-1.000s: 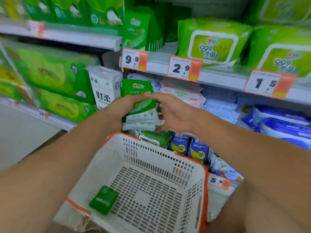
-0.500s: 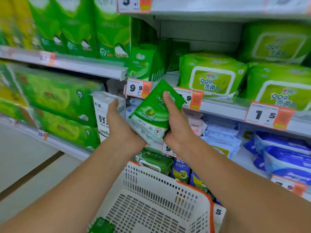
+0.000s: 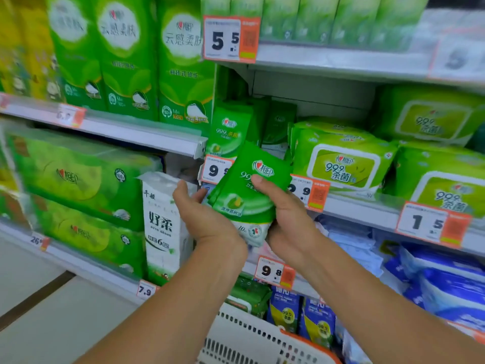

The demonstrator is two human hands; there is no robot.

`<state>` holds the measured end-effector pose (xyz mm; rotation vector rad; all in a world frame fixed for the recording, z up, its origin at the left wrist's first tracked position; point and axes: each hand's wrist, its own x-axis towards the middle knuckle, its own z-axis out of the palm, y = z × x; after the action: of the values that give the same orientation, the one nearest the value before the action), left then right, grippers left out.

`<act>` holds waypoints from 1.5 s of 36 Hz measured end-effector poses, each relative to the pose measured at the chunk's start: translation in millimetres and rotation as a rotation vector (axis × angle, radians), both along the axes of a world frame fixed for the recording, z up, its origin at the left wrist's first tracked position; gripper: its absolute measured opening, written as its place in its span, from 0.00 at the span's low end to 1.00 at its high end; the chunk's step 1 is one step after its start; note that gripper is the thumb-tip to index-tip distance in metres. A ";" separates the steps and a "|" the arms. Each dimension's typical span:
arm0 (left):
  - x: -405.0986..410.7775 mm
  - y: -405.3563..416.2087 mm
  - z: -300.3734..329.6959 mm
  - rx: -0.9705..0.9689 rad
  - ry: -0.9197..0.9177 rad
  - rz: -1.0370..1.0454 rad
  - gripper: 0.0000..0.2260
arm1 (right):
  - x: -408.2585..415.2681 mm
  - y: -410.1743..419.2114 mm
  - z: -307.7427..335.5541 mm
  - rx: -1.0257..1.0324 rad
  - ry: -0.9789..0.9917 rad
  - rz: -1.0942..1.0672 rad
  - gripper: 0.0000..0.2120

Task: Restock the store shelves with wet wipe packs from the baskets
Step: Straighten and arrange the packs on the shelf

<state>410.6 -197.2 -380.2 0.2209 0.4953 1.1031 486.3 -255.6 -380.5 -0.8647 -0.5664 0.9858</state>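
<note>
A small stack of green wet wipe packs (image 3: 246,195) is up at shelf height, held between both hands and tilted, just in front of the price-tag rail of the middle shelf (image 3: 354,206). The right hand (image 3: 286,219) grips the stack from its right side, thumb pressed across the front of the top pack; the left hand (image 3: 204,219) cups the stack's lower left edge, fingers loosely curled under it rather than clamped. Directly behind, at the shelf's left end, a row of matching green packs (image 3: 231,127) already stands upright, with what looks like a gap beside it before the larger lidded wipe packs (image 3: 341,158). The stack has not yet touched the shelf, so this load is lifted but not placed. Only the white basket's rim (image 3: 252,334) shows at the bottom edge; its contents are out of view, so how many packs remain cannot be told. As a judgement, the restocking is under way, with at least this handful still to be slotted in.
</note>
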 end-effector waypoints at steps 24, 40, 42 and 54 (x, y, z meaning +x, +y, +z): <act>15.5 100.7 -21.8 1.704 1.713 0.049 0.34 | 171.1 131.8 166.9 -0.552 -0.625 -0.131 0.04; 28.9 119.1 -36.3 1.722 1.661 0.067 0.31 | 243.4 189.2 139.7 -0.820 -1.797 -0.655 0.68; 29.1 118.6 -35.9 1.717 1.647 0.061 0.31 | 249.0 192.9 139.3 -0.783 -1.948 -0.574 0.54; 26.9 114.9 -29.7 1.702 1.600 -0.028 0.31 | 231.3 188.1 142.6 -0.822 -2.009 -0.408 0.39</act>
<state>437.4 -82.4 -410.0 2.6939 0.7575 0.8351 717.6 -67.5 -237.9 -2.5234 -1.5483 -0.4721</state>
